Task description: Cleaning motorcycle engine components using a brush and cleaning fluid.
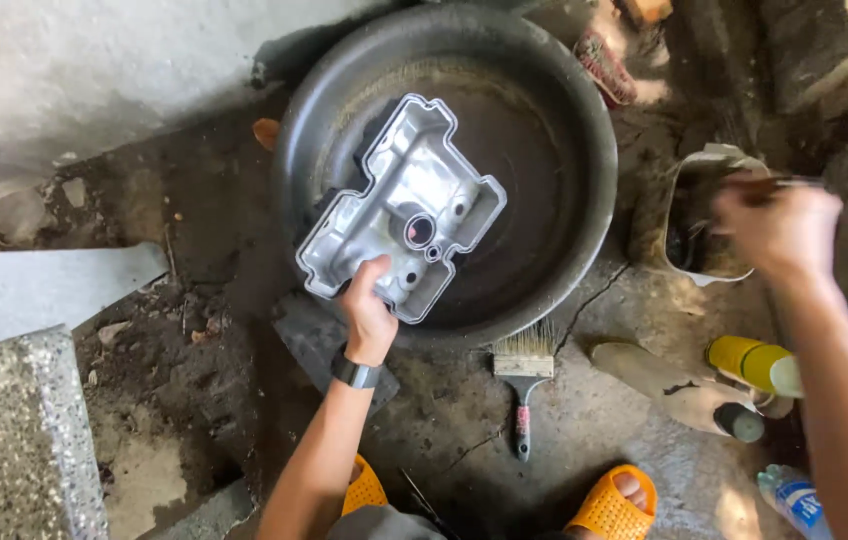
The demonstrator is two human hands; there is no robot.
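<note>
The left hand [368,312] grips the near edge of a cast metal cover [399,205], dull silver, with ribbed walls and round holes, and holds it tilted over a round black basin [564,130] of smooth plastic. The right hand [779,228] is closed around a thin tool [789,182], blurred, at the mouth of a cut white container [719,160], dirty inside. A flat brush [524,365] with pale bristles lies on cracked concrete [594,430] beside the basin. A yellow bottle [749,362] lies near the right forearm.
</note>
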